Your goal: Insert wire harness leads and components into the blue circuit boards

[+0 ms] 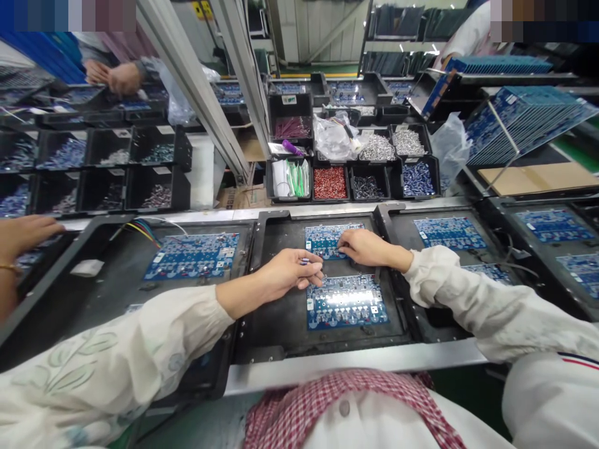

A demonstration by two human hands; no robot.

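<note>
Pinching a small part [304,261] in my left hand [290,271], I rest my right hand [369,247], loosely open, on a blue circuit board [327,240] inside a black tray [281,318].

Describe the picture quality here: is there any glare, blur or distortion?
Head view: the wide lens bends the scene, so the metal rails lean steeply; the near circuit board shows bright white glare; the top corners carry pixelated patches; the bench otherwise looks fairly sharp.
</note>
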